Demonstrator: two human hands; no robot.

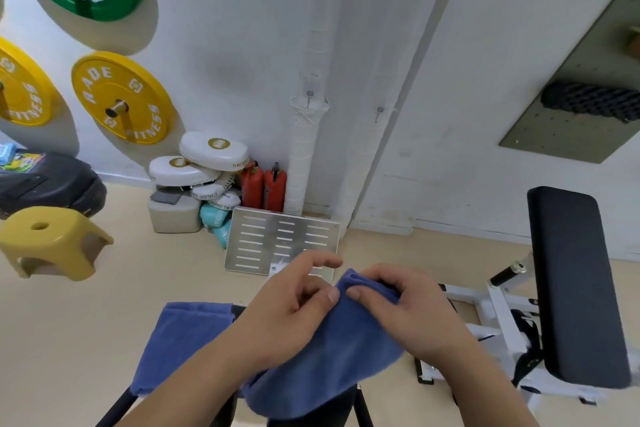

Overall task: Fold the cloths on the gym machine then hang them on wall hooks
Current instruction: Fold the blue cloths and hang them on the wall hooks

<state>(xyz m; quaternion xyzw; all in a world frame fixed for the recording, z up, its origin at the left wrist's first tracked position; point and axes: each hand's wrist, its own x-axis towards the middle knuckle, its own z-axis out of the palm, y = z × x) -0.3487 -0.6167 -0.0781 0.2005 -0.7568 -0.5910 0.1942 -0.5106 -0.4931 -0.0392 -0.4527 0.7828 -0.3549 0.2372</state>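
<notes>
A folded blue cloth [332,360] is held up low in the middle of the view. My left hand [287,308] pinches its near top edge with thumb and fingers. My right hand [408,308] grips the top corner of the same cloth from the right. A second blue cloth [180,340] lies draped over the dark frame of the gym machine [117,406] to the lower left. Two small wall hooks [309,98] [379,113] stick out of the white wall straight ahead, both bare.
A black padded bench [575,284] on a white frame stands at the right. A metal slotted footplate [280,243] leans ahead. A yellow stool [52,243], white pads, two red extinguishers [265,187] and wall-mounted weight plates [121,97] are at the left.
</notes>
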